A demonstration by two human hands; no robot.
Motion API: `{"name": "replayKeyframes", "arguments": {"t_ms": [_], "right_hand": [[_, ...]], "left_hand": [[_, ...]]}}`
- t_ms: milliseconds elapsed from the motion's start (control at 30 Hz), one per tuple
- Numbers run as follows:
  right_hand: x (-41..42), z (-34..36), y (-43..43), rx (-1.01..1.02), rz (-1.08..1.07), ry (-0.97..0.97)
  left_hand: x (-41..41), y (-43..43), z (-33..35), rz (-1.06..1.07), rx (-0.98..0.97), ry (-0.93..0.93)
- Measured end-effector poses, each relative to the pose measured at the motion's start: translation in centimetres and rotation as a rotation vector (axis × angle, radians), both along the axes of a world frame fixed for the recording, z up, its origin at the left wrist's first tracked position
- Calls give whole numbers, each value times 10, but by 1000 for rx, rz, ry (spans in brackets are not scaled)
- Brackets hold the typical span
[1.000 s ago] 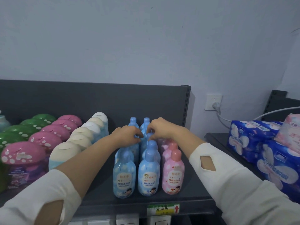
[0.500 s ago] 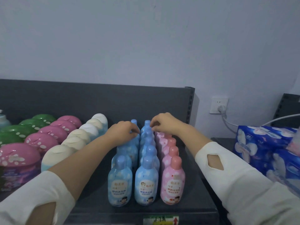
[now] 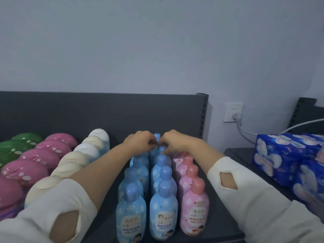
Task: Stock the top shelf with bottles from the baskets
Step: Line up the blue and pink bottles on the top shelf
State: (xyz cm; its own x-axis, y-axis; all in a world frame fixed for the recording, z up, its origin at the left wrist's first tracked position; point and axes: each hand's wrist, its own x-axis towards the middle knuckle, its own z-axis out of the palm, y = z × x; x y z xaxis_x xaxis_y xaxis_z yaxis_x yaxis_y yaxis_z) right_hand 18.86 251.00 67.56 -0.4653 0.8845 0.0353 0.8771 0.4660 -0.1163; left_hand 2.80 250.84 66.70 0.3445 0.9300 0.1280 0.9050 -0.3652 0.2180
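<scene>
Two rows of blue bottles (image 3: 164,209) and one row of pink bottles (image 3: 194,207) stand upright on the dark grey top shelf (image 3: 225,225), running front to back. Both arms in white sleeves reach over them to the rear of the rows. My left hand (image 3: 140,140) curls its fingers on the cap of a rear blue bottle in the left row. My right hand (image 3: 172,142) pinches a rear blue bottle cap (image 3: 157,136) in the middle row. The hands almost touch. The bottles under them are mostly hidden.
Rows of green (image 3: 19,146), pink (image 3: 40,158) and cream dome-topped bottles (image 3: 78,158) fill the shelf to the left. The shelf's back panel (image 3: 87,111) stands right behind the hands. Blue tissue packs (image 3: 287,155) sit on the neighbouring shelf, below a wall socket (image 3: 233,113) with a cable.
Both hands have slid farther back along the blue rows toward the back panel and come closer together. The view has shifted slightly to the left.
</scene>
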Motion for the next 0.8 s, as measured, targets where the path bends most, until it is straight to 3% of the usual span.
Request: {"name": "replayKeyframes", "arguments": {"t_ms": [800], "right_hand": [[-1,0,-3,4,45,75]], "left_hand": [[-3,12,-8,-40,25,19]]}}
